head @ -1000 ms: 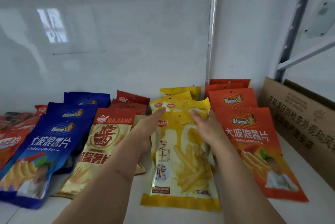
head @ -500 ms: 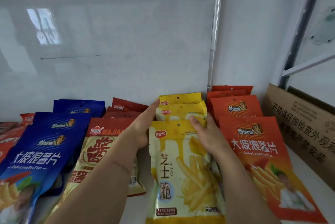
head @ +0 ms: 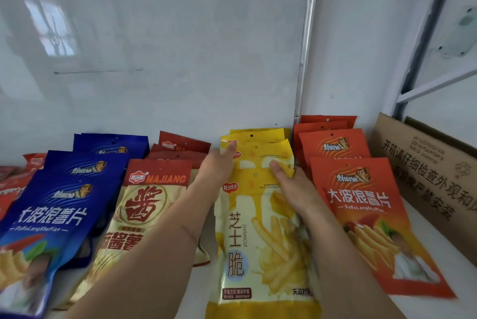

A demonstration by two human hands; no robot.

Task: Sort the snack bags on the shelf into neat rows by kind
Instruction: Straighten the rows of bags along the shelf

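Note:
A row of yellow cheese-fries bags [head: 258, 241] runs down the shelf's middle, overlapping front to back. My left hand [head: 219, 166] presses flat against the left edge of the rear yellow bags, fingers together. My right hand [head: 291, 184] lies on their right side, thumb on top of a bag, fingers tucked along its right edge. Left of them lies a row of red-and-cream MAJIANG bags [head: 144, 205], then a row of blue chip bags [head: 51, 218]. Orange chip bags [head: 361, 205] form the row on the right.
A brown cardboard box [head: 426, 171] with printed text stands at the right end of the white shelf [head: 464, 290]. More red bags [head: 10, 184] lie at the far left. A white wall panel [head: 154, 60] closes the back; a metal upright [head: 304, 47] runs down it.
Both hands stayed on the yellow row, squeezing its rear bags together from both sides. The view has shifted closer to the shelf.

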